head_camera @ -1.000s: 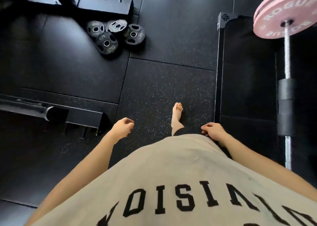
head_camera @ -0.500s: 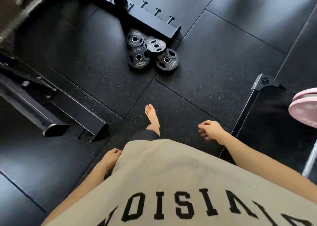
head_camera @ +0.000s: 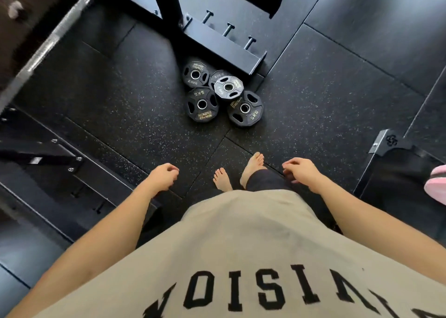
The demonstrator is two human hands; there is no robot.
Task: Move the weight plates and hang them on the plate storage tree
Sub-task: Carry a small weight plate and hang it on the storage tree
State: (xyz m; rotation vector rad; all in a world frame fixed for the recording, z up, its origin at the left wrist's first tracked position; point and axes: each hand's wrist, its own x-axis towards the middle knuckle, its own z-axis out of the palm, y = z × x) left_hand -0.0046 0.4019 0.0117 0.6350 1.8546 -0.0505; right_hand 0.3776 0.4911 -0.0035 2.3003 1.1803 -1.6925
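Several small black weight plates lie in a cluster on the dark rubber floor ahead of my feet: a 2.5 kg plate (head_camera: 195, 74), two 5 kg plates (head_camera: 202, 104) (head_camera: 245, 108), and a smaller plate (head_camera: 228, 87) stacked on another. Just behind them stands the black plate storage tree (head_camera: 218, 45), its base carrying short steel pegs. My left hand (head_camera: 162, 177) and my right hand (head_camera: 300, 171) hang at my sides with loosely curled fingers, holding nothing, well short of the plates.
A black rack foot and frame (head_camera: 45, 158) runs along the left. A steel barbell (head_camera: 50, 42) crosses the upper left. A black platform corner (head_camera: 388, 144) and a pink plate (head_camera: 435, 187) sit at the right. My bare feet (head_camera: 251, 170) stand on the mat.
I have walked and turned toward the plates, which now lie closer and nearer the middle of view. The pink plate has slid off to the right edge. Both hands stayed empty.
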